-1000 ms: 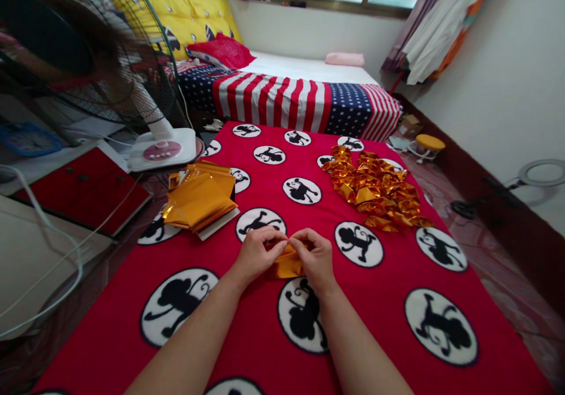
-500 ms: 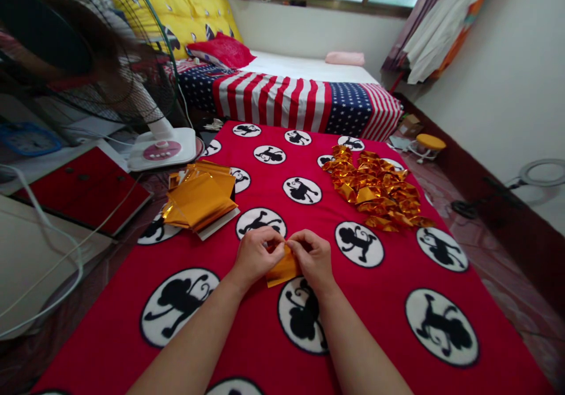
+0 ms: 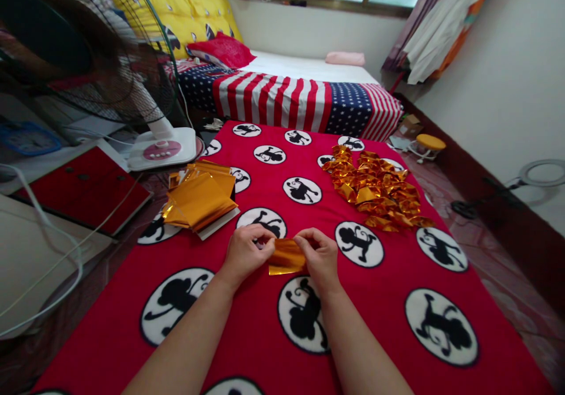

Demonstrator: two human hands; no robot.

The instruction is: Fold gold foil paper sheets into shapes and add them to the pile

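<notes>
A small gold foil sheet [image 3: 286, 257] is stretched between my two hands, low over the red cloth [image 3: 379, 301] with its white circles and black monkey figures. My left hand [image 3: 249, 251] pinches its upper left corner between thumb and fingers. The upper right corner is pinched by my right hand [image 3: 318, 255]. A loose stack of gold sheets [image 3: 200, 198] lies at the left edge of the cloth. Folded gold foil pieces [image 3: 375, 189] are heaped at the right, beyond my right hand.
A white-based fan [image 3: 163, 148] stands at the left, beside a red panel [image 3: 88, 183] and loose white cables. Behind the cloth is a bed [image 3: 286, 100] with a striped cover. A yellow stool [image 3: 430, 143] is at the right.
My hands have moved apart, the left one leftward and the right one slightly rightward. More of the gold sheet's upper edge now shows between them.
</notes>
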